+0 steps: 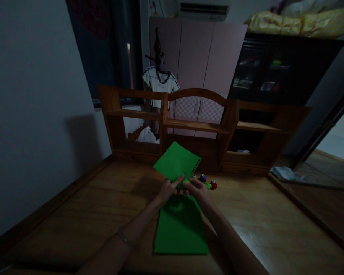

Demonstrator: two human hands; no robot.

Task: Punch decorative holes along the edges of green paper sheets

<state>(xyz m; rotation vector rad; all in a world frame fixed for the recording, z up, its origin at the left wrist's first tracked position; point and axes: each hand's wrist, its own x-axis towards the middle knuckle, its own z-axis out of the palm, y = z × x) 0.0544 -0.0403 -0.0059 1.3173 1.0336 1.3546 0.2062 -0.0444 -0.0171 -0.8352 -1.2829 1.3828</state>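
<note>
Head view: on the wooden desk [74, 214], the left hand [167, 190] pinches the near edge of a green paper sheet [176, 162], lifted and tilted, its long axis running toward 1 o'clock. Below lies a green paper stack [180, 229], long axis toward 12. The right hand [197, 188] curls its fingers around a small green punch [186, 183]. Purple punch [203, 177] and red punch [213, 185] sit at 2 o'clock.

Both hands [166, 190] [197, 188] together, fingers pinching.

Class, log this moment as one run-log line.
left hand: holds raised green paper sheet | right hand: on small green punch | flat green sheet on wooden desk
</note>
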